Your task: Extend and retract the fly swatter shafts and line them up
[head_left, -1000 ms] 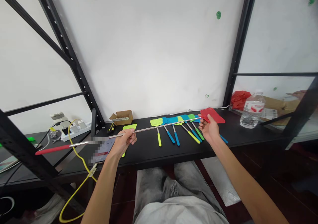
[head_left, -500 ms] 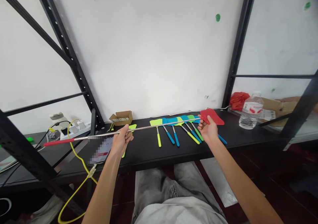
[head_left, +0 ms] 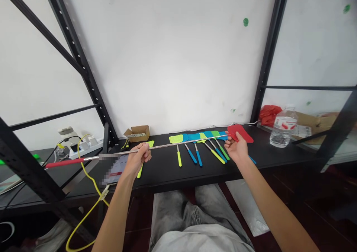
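Stretched out across the view is a red fly swatter (head_left: 242, 133) with a long metal telescopic rod and a red grip at far left. My left hand (head_left: 138, 158) is closed round the rod, left of centre. At the other end, my right hand (head_left: 236, 146) pinches the swatter at the base of its red head. Below the rod lies a row of shorter fly swatters: a yellow one (head_left: 179, 158), several blue ones (head_left: 198, 158) and a green one (head_left: 224, 153), their heads overlapping. Another yellow swatter (head_left: 140, 171) lies partly hidden behind my left hand.
On the black table (head_left: 164, 174) stand a small open cardboard box (head_left: 139, 133) and, at right, a water bottle (head_left: 283, 127). A phone (head_left: 114, 170) with a yellow cable (head_left: 93, 183) and a power strip (head_left: 86, 147) are at left. Black shelf posts (head_left: 83, 69) flank the table.
My left hand has shifted slightly right and the red grip slightly left, so the swatter spans a little wider. The whole view has moved slightly too.
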Action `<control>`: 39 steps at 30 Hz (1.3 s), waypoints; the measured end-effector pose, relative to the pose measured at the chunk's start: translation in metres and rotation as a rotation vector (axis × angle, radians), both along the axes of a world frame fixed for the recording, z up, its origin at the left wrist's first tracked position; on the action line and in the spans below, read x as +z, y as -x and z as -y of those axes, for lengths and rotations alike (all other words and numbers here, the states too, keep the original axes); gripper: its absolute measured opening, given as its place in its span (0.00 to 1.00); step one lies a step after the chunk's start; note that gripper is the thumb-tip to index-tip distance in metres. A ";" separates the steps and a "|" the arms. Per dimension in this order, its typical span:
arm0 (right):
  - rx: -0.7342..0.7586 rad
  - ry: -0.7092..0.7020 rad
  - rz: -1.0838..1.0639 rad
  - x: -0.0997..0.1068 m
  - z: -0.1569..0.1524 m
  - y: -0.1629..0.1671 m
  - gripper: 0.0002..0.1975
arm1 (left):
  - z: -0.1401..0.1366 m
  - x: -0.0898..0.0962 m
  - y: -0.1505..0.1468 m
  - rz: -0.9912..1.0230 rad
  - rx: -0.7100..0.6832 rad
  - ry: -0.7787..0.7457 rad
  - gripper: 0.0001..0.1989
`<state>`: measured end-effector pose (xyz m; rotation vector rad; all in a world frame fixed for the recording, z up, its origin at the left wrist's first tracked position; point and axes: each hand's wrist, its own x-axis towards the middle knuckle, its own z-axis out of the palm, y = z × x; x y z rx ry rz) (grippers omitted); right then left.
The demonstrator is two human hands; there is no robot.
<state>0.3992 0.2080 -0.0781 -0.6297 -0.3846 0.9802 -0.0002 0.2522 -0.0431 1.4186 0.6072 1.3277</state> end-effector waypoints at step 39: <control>-0.252 -0.114 0.134 0.005 0.004 0.017 0.20 | -0.002 -0.007 -0.015 0.028 0.002 0.070 0.23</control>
